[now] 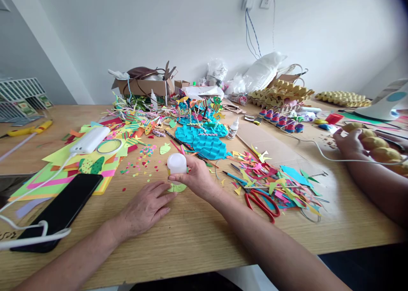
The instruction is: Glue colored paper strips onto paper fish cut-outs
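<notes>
My right hand (198, 176) is wrapped round a small white bottle (177, 164), which it holds over a pale green disc (177, 187) on the table. The fingertips of my left hand (148, 207) rest at the left edge of that disc, with the fingers spread and the palm down. Behind the bottle lies a small light green paper fish (165, 148). Colourful confetti dots (147, 151) are scattered to the left of the bottle.
Red-handled scissors (262, 204) lie among paper scraps (280, 189) at right. A black phone (63, 210) and white power bank (90, 140) are at left. Blue paper shapes (208, 145) stand behind. Another person's hands hold an egg-carton strip (376, 144).
</notes>
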Action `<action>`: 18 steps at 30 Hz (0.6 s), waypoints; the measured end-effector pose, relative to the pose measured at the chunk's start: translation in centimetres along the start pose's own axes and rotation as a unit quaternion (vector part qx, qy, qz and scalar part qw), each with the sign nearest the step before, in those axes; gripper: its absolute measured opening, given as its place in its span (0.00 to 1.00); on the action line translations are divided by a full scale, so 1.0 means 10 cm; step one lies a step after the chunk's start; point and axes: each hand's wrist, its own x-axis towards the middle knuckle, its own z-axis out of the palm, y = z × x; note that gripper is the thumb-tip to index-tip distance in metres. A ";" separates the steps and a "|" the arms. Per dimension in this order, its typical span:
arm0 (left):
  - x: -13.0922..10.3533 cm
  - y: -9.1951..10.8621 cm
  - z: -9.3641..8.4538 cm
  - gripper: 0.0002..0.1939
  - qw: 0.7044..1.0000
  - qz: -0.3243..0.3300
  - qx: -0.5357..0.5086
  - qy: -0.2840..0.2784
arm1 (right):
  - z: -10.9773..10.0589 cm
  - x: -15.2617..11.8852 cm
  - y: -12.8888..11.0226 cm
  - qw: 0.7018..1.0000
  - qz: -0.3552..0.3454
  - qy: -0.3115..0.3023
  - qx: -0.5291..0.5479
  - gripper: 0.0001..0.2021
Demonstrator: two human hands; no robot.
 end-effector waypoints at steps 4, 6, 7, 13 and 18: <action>0.00 -0.01 0.01 0.16 1.000 0.001 -0.002 0.007 | 0.01 0.01 0.02 1.000 -0.009 0.006 0.001 0.15; 0.00 -0.01 0.01 0.16 1.000 0.001 0.001 0.008 | 0.00 0.01 0.05 1.000 -0.005 0.010 -0.002 0.17; 0.00 0.00 0.00 0.16 1.000 0.001 0.003 0.007 | 0.00 0.01 0.06 1.000 0.000 0.011 -0.004 0.17; 0.00 0.01 -0.01 0.16 1.000 0.003 0.008 0.001 | 0.00 0.02 0.05 1.000 0.006 0.008 0.002 0.16; 0.01 0.00 -0.01 0.16 1.000 0.005 0.011 0.003 | 0.03 0.04 0.06 1.000 0.014 0.023 -0.002 0.16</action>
